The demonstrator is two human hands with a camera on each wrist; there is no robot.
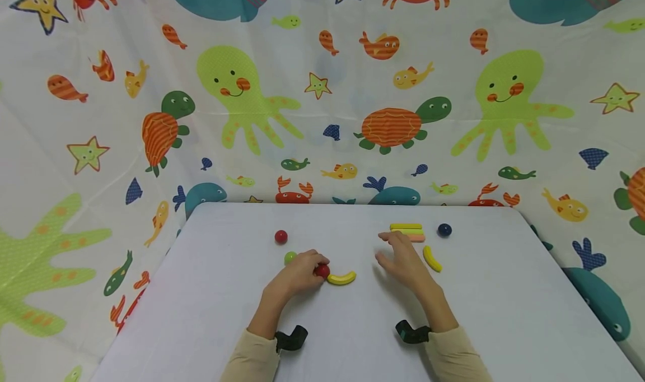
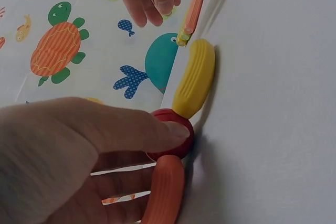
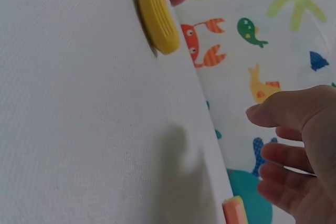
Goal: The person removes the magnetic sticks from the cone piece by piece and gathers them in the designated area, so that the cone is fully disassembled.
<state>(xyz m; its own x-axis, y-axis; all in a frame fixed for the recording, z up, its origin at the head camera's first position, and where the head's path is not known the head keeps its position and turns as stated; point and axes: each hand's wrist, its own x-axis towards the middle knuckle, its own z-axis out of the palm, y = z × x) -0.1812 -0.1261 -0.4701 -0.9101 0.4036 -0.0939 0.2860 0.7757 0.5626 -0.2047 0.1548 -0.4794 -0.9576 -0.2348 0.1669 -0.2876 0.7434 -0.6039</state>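
Note:
My left hand (image 1: 296,274) pinches a red ball (image 1: 323,270), its thumb lying across the front and the fingers behind. A ridged yellow curved piece (image 1: 342,279), banana-like, meets the ball on its right side. On the ball's other side, an orange curved piece (image 2: 167,190) shows in the left wrist view; in the head view the hand hides it. My right hand (image 1: 405,263) holds nothing, its fingers relaxed above the table. It is nearest to a group of yellow and orange sticks (image 1: 407,232) and a second yellow curved piece (image 1: 432,259).
A green ball (image 1: 289,257) sits just behind the left hand, and another red ball (image 1: 281,237) lies farther back. A dark blue ball (image 1: 444,230) stands right of the sticks. The white table (image 1: 201,292) ends at a sea-animal printed cloth (image 1: 322,96).

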